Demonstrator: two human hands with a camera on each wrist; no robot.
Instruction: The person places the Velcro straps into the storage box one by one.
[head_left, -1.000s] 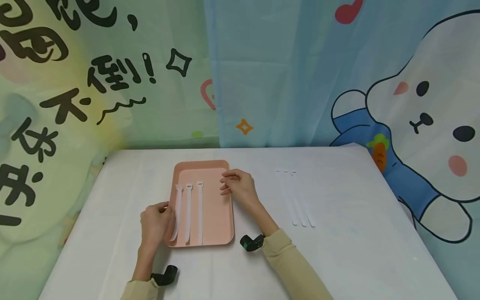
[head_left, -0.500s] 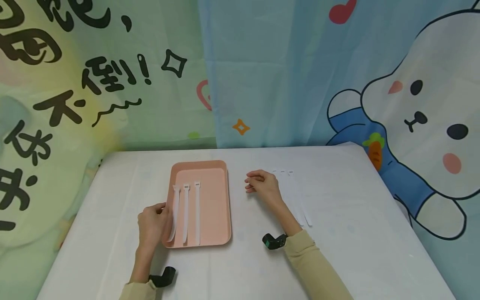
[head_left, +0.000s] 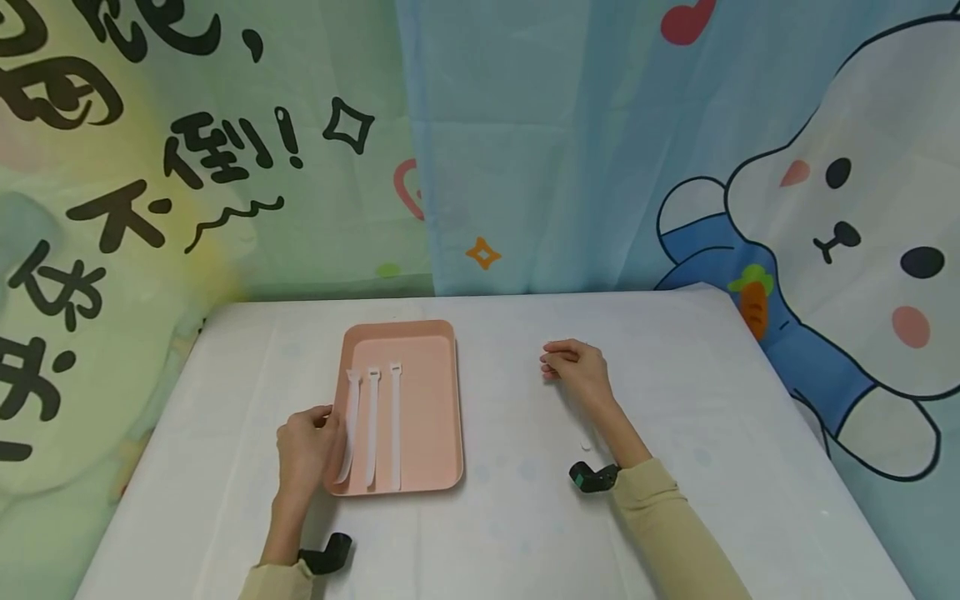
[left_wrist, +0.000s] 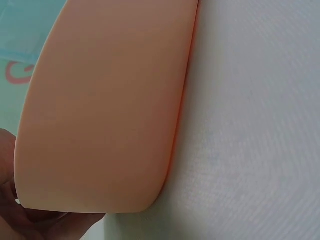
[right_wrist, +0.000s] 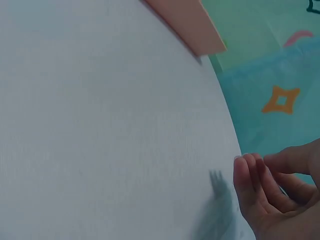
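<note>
Right hand has swung rightward, away from the tray's right rim, where it was a second ago, and is now well apart from it. Left hand and pink tray keep their places.

Tray lies flat on the white counter, toward the left side, its long sides running away from the person. Three white utensils rest inside on its left half, roughly parallel, heads at the far end; leftmost one slants slightly and lies nearest the left wall.

Left hand pinches the tray's left rim. Wrist view on that side shows its fingers at the rim, partly hidden by the outer wall.

Right hand is above the counter, fingers bent loosely, thumb close to the fingertips; nothing visible between them. Its shadow falls on the white cloth. Small white tip shows just beside the right forearm; the other utensils seen lying there earlier are now out of sight at the hand and arm.

Black wrist camera on the left wrist, another on the right, above beige sleeves. Behind the counter: printed curtain, green and blue, black lettering at left, white cartoon animal at right with a carrot.
</note>
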